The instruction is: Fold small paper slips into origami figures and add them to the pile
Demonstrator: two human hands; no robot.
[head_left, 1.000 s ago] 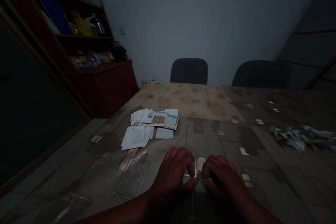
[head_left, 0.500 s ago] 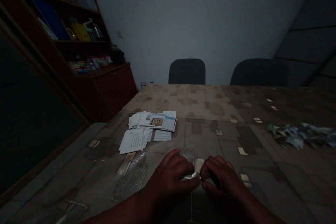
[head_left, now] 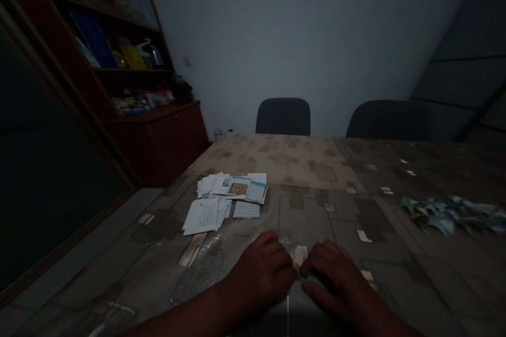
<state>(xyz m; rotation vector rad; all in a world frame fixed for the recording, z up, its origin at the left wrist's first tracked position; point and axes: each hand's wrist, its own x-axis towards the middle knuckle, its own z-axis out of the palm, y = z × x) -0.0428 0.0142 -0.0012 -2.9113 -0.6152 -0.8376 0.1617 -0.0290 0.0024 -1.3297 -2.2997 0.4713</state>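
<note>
two hands — left (head_left: 261, 274), right (head_left: 336, 274) — hide whatever they pinch

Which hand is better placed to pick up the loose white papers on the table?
Left, probably: the left hand sits closer to the loose white printed papers, while the right hand lies farther off, toward the crumpled blue-green paper scraps. Both hands meet over a small pale item, too dark to identify.

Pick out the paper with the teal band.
The sheet at the upper pile's right end; the other papers show only text or a printed grid.
</note>
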